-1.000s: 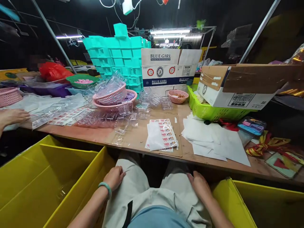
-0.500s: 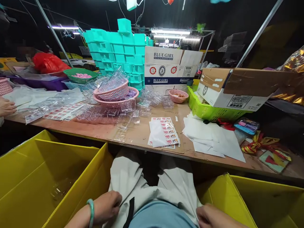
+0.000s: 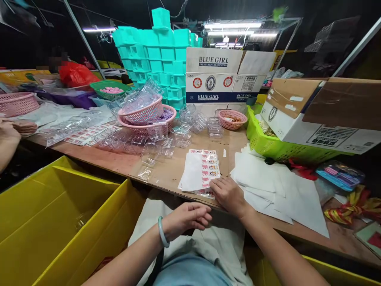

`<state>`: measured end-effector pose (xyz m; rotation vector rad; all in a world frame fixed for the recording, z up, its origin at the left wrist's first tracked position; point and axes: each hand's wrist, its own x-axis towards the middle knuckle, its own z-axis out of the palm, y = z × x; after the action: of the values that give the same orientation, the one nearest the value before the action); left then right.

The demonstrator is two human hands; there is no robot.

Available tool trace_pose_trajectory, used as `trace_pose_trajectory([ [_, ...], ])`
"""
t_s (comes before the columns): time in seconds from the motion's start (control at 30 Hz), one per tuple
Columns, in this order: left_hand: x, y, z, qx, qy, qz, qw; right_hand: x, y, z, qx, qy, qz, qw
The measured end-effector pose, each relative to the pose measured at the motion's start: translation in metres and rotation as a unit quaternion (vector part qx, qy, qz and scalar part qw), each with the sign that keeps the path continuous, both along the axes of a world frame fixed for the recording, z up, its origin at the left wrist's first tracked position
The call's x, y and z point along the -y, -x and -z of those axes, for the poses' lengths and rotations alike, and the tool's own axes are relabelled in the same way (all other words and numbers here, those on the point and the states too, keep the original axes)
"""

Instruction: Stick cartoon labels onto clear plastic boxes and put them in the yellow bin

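My right hand (image 3: 228, 194) lies on the near edge of the wooden table (image 3: 119, 161), its fingers spread and touching the bottom of a stack of sticker sheets (image 3: 201, 171). My left hand (image 3: 186, 217) hovers just below the table edge above my lap, fingers loosely curled with nothing in them; a pale green bangle sits on its wrist. Clear plastic boxes (image 3: 154, 145) are scattered to the left of the stickers.
White paper sheets (image 3: 268, 178) lie right of the stickers. Pink baskets (image 3: 145, 117), teal crates (image 3: 157, 59), a BLUE GIRL carton (image 3: 214, 79), a green basket (image 3: 268, 145) and a cardboard box (image 3: 321, 107) line the back. A yellow bin (image 3: 59, 214) stands at my left. Another person's hand (image 3: 7, 133) is far left.
Both hands rose from my lap: the right one reached up onto the table to the sticker sheets, the left one lifted to just under the table edge. The view shifted slightly left.
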<state>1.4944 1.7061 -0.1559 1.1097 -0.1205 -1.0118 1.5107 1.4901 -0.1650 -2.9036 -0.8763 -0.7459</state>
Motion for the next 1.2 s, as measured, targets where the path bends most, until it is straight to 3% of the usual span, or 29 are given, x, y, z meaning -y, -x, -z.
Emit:
trace_pose_trajectory([
  [0.1,0.019,-0.018,-0.003,-0.089,0.049,-0.109,0.989,0.013,-0.002,0.001,0.049,-0.059,-0.057,0.995],
  [0.2,0.039,-0.033,-0.002,-0.129,0.049,-0.234,0.962,0.025,-0.004,0.004,0.051,-0.098,-0.093,0.990],
  [0.3,0.058,-0.040,0.002,-0.095,0.035,-0.316,0.943,0.022,-0.002,0.004,0.032,-0.182,-0.033,0.982],
  [0.43,0.073,-0.040,0.002,-0.047,0.049,-0.360,0.930,-0.004,0.005,0.005,0.028,-0.345,0.067,0.936],
  [0.67,0.073,-0.053,-0.003,-0.009,0.057,-0.347,0.936,-0.038,-0.004,0.018,-0.019,-0.445,0.130,0.886],
  [0.83,0.068,-0.068,0.006,0.043,0.072,-0.331,0.940,-0.041,-0.014,0.020,0.013,-0.413,0.146,0.899],
  [1.0,0.066,-0.076,0.007,0.023,0.076,-0.298,0.951,-0.037,-0.016,0.021,0.036,-0.389,0.137,0.910],
  [1.2,0.056,-0.083,0.006,-0.013,0.063,-0.265,0.962,-0.039,-0.014,0.024,0.027,-0.436,0.158,0.885],
])
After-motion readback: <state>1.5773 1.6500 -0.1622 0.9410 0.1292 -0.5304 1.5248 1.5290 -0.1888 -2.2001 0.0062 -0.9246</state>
